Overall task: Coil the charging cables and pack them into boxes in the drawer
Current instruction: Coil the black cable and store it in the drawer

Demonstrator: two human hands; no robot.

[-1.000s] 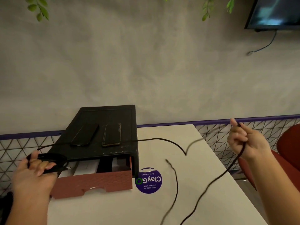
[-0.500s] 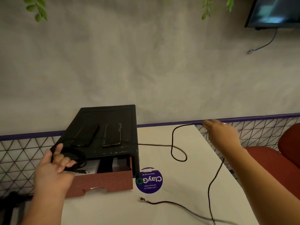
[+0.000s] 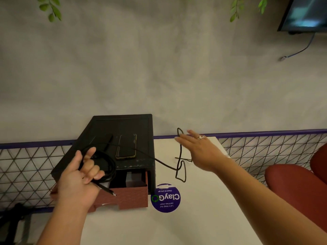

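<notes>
My left hand (image 3: 77, 181) grips a coil of black charging cable (image 3: 110, 165) above the left side of the open brick-red drawer (image 3: 131, 195). One plug end (image 3: 111, 192) pokes out below my fist. The loose length of cable (image 3: 180, 156) runs right across the black drawer unit (image 3: 123, 124) and hangs in loops from the straight fingers of my right hand (image 3: 200, 152), over the white table (image 3: 177, 227). White and grey boxes (image 3: 133, 179) show inside the drawer.
Two phones (image 3: 126, 147) lie on top of the drawer unit. A round purple sticker (image 3: 165, 198) is on the table beside the drawer. A wire-mesh fence (image 3: 26, 165) backs the table against the wall. A red chair (image 3: 292, 179) stands at the right.
My right hand has swung left toward the drawer unit, bringing the loose cable up off the table. My left hand with the coil has moved up and right, over the drawer.
</notes>
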